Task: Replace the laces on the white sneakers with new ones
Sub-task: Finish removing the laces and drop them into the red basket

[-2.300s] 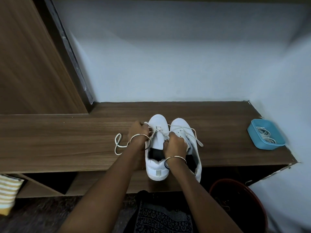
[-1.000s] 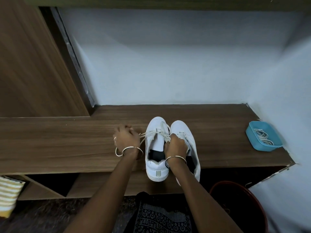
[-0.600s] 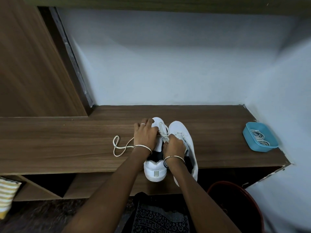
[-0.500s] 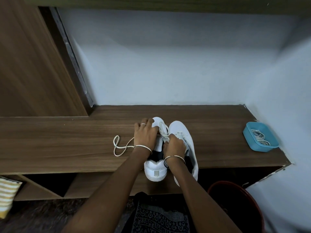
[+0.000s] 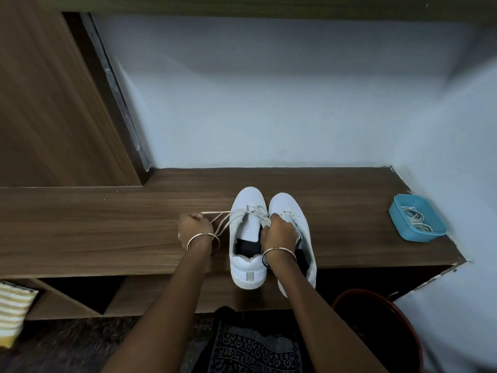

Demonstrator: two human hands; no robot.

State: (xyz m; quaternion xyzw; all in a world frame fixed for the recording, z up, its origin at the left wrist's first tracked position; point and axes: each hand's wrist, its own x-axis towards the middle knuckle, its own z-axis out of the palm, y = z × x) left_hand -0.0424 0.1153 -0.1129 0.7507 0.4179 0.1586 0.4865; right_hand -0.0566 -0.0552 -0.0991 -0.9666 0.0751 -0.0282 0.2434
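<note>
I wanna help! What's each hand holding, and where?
Left hand grips the lace by its pulled-out part; right hand holds the left sneaker by its eyelet edge.

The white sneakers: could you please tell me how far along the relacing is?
Nothing looks finished. The left hand pulls a lace sideways out of the left sneaker while the right hand steadies it. Remaining: the right sneaker, and threading the coiled laces in the blue tray.

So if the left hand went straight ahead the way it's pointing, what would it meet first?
Probably the back wall: the left hand, gripping the lace, faces only bare bench top, though depth is unclear.
</note>
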